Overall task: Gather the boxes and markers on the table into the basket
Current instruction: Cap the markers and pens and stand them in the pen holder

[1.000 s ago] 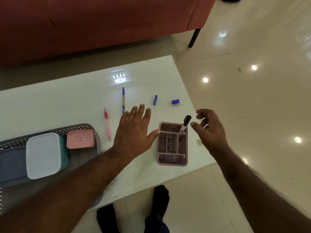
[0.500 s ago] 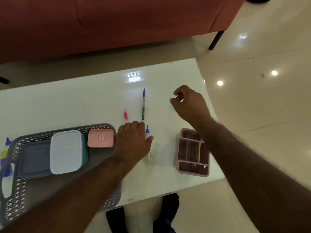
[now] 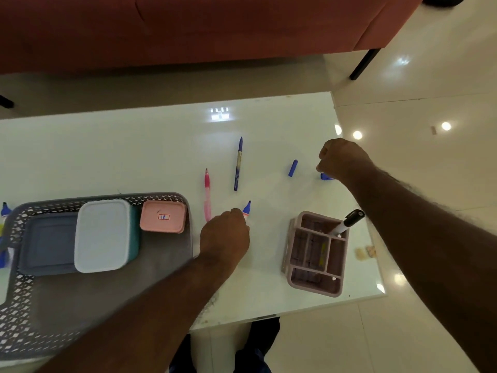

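Observation:
The grey lattice basket (image 3: 177, 196) sits at the table's left and holds a grey box (image 3: 48, 243), a white-lidded teal box (image 3: 103, 235) and a small pink box (image 3: 163, 216). My left hand (image 3: 224, 234) curls around a blue-tipped marker (image 3: 247, 207) just right of the basket; the marker's body is hidden under the fingers. My right hand (image 3: 341, 158) is a closed fist hovering over a blue cap (image 3: 326, 176) near the right edge, with nothing visible in it. A second blue cap (image 3: 293, 168), a blue pen (image 3: 238, 162) and a pink pen (image 3: 207, 195) lie loose.
A pink divided organiser (image 3: 290, 254) stands at the front right with a black marker (image 3: 349, 221) leaning in it. More blue-tipped markers (image 3: 4, 211) lie left of the basket. A red sofa (image 3: 188, 28) runs behind the white table (image 3: 107, 152). My feet show below its front edge.
My left hand's fingers have curled around the blue-tipped marker. My right hand has shifted right, from the table's middle to above the blue cap. The view has drifted left.

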`<move>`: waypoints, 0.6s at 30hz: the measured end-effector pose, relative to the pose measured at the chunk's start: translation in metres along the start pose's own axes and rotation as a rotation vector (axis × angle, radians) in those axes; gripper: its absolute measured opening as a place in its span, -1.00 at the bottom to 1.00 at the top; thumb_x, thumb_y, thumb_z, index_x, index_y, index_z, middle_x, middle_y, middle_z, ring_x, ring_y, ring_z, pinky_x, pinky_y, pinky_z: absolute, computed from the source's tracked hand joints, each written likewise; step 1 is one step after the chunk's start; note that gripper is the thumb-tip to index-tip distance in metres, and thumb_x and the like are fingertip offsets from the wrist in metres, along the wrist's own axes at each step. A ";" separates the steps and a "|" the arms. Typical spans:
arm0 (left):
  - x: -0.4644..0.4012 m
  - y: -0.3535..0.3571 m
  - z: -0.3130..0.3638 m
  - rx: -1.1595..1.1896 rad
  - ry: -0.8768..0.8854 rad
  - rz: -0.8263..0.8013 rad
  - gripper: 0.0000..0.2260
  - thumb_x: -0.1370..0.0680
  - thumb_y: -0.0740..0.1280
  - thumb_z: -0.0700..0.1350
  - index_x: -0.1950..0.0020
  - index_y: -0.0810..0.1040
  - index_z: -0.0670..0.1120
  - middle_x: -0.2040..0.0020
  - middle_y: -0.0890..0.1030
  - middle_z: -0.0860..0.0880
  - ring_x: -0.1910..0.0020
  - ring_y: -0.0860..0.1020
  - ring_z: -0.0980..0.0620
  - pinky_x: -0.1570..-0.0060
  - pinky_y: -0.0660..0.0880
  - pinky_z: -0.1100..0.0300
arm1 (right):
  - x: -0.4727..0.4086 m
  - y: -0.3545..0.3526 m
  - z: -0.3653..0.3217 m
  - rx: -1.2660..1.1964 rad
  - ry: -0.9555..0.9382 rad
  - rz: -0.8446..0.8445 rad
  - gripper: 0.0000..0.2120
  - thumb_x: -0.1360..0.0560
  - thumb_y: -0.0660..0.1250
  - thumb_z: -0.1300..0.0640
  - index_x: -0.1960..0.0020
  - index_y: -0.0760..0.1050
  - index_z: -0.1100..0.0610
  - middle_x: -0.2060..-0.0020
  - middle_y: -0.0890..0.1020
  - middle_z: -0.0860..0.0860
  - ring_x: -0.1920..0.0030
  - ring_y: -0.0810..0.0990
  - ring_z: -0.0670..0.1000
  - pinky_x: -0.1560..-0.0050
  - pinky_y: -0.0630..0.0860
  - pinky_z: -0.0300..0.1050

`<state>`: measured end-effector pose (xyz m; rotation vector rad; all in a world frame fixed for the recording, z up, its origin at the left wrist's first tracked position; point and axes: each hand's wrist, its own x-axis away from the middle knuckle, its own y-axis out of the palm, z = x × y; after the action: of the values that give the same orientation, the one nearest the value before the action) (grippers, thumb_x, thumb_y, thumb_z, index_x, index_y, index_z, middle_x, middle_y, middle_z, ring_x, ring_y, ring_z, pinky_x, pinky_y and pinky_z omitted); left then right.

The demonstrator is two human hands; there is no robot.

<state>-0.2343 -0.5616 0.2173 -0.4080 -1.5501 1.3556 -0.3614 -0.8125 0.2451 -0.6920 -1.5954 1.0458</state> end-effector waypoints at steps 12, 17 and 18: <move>0.006 -0.011 0.007 0.356 0.118 0.318 -0.80 -0.57 0.30 0.09 0.13 0.44 -0.01 0.34 0.49 0.06 0.44 0.43 0.09 0.47 0.34 0.26 | -0.009 -0.009 0.032 0.274 -0.296 -0.204 -0.65 -0.41 0.50 0.07 -0.16 0.55 0.01 -0.08 0.58 -0.03 -0.03 0.51 0.01 -0.10 0.52 -0.05; 0.002 -0.019 0.011 0.423 0.097 0.305 -0.78 -0.57 0.30 0.13 0.07 0.45 0.00 0.28 0.54 0.08 0.42 0.45 0.09 0.41 0.26 0.39 | -0.009 -0.003 0.037 0.254 -0.333 -0.191 -0.74 -0.44 0.47 0.06 -0.10 0.55 0.04 0.09 0.55 -0.04 0.08 0.48 0.00 0.07 0.45 -0.11; 0.002 -0.020 0.012 0.422 0.092 0.293 -0.78 -0.57 0.29 0.14 0.06 0.44 0.00 0.27 0.55 0.08 0.41 0.46 0.09 0.40 0.27 0.40 | -0.008 -0.001 0.038 0.252 -0.332 -0.193 -0.74 -0.44 0.47 0.05 -0.10 0.53 0.04 0.08 0.56 -0.03 0.08 0.48 0.00 0.08 0.43 -0.11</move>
<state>-0.2379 -0.5729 0.2369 -0.4358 -1.1168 1.8162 -0.3961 -0.8301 0.2399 -0.1952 -1.7307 1.2346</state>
